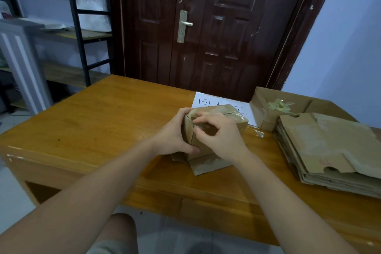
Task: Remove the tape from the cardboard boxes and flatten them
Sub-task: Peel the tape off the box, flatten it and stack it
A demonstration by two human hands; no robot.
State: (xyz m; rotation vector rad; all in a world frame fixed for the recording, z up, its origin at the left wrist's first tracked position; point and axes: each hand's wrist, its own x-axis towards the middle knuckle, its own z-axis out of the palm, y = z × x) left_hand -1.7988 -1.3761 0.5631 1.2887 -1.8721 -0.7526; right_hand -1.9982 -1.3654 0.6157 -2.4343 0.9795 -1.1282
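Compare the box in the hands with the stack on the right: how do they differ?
The taped box stands assembled as a closed cube; the flattened stack lies collapsed in layered sheets. The taped box carries clear tape across its top; the flattened stack's top sheet shows no tape, only pale marks. The left hand grips the taped box while the right hand picks at its tape; the flattened stack lies untouched. Both are brown cardboard on the wooden table.

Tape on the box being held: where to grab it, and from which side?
Pinch the crumpled loose end of the tape at the box's upper near-left corner, coming from above right as the right hand does. That end looks already lifted; elsewhere it lies flat. The left hand braces the left side.
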